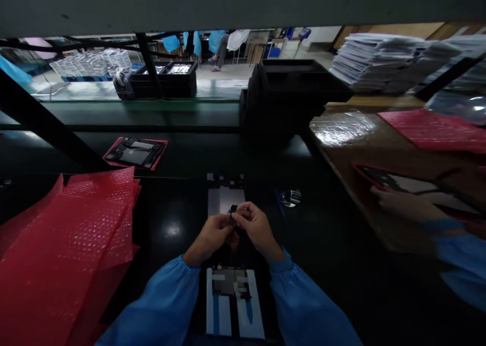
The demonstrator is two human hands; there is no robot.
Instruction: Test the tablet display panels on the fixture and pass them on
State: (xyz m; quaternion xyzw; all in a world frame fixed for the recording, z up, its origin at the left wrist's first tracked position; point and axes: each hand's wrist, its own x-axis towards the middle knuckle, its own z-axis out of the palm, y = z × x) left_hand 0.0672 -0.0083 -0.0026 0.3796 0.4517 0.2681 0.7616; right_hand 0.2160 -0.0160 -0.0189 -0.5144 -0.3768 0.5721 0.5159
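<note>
Both my hands meet over the dark bench, low in the middle of the view. My left hand [213,234] and my right hand [255,226] are closed in a pinch on one small black part [234,212] held between their fingertips. Below my wrists lies a flat assembly [234,300] with white and blue strips and a grey plate on top. Just beyond my fingers sits a grey panel [224,198] with dark squares along its far edge.
A pile of red bubble-wrap bags [64,250] covers the left. A dark unit lies on a red bag [135,152] further back. Black trays [288,90] are stacked behind. A co-worker's hand [402,201] holds a bagged unit at right. White stacks [379,57] sit far right.
</note>
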